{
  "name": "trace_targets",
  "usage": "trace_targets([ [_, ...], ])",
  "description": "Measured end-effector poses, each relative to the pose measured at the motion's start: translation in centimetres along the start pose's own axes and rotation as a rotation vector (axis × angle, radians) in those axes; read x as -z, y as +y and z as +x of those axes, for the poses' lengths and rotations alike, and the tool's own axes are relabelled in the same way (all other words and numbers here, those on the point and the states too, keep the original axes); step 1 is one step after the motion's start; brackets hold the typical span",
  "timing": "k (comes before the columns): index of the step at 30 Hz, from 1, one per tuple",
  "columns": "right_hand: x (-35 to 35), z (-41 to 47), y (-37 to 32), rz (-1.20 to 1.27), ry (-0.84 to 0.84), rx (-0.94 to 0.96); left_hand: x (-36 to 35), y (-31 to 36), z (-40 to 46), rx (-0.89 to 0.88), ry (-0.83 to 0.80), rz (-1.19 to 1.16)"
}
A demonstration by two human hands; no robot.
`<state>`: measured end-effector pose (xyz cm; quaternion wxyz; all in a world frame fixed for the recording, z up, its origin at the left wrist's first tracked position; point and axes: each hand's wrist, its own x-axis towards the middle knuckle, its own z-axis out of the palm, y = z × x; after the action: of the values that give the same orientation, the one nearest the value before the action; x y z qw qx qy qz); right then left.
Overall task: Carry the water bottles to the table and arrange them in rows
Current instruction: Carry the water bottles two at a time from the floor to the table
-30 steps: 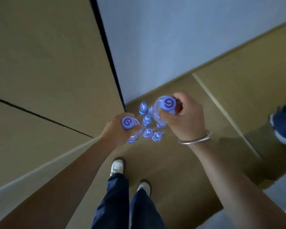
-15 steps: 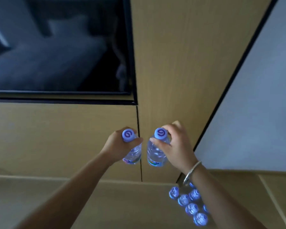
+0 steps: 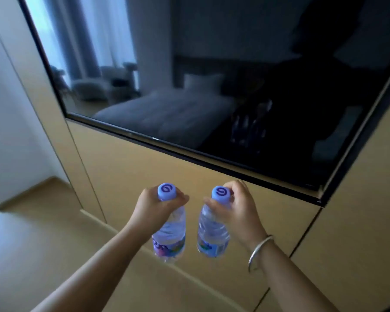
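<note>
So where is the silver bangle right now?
Head view, lower right: the silver bangle circles the right wrist, behind the right hand gripping a clear plastic water bottle.

The neck of each water bottle (image 3: 170, 230) (image 3: 212, 230) is hidden by the gripping left hand (image 3: 154, 208) and right hand (image 3: 239, 210). Label print is blurred beyond reading. The dark screen (image 3: 212, 86) is cut off by the top edge.

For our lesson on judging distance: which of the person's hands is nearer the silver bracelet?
Right. The right hand is just beyond the silver bracelet on its own wrist; the left hand is across the gap.
</note>
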<state>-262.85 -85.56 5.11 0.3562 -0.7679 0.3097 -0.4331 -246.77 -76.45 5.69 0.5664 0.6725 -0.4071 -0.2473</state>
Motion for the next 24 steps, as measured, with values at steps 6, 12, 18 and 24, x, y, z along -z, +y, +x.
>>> trace_targets([
  [6,-10.7,1.8,-4.3,0.113,-0.112,0.061,9.7,-1.4,-1.0,-0.002,0.184,0.086],
  [12,-19.8,2.5,-7.6,0.272,-0.235,0.051,17.5,-4.1,-2.7,0.016,0.431,0.128],
  [18,-28.6,4.6,-10.2,0.531,-0.383,-0.032,23.2,-7.6,-2.4,0.106,0.512,0.138],
  [24,-36.7,9.3,-10.9,0.58,-0.632,0.041,28.2,-9.5,1.9,0.115,0.661,0.154],
])
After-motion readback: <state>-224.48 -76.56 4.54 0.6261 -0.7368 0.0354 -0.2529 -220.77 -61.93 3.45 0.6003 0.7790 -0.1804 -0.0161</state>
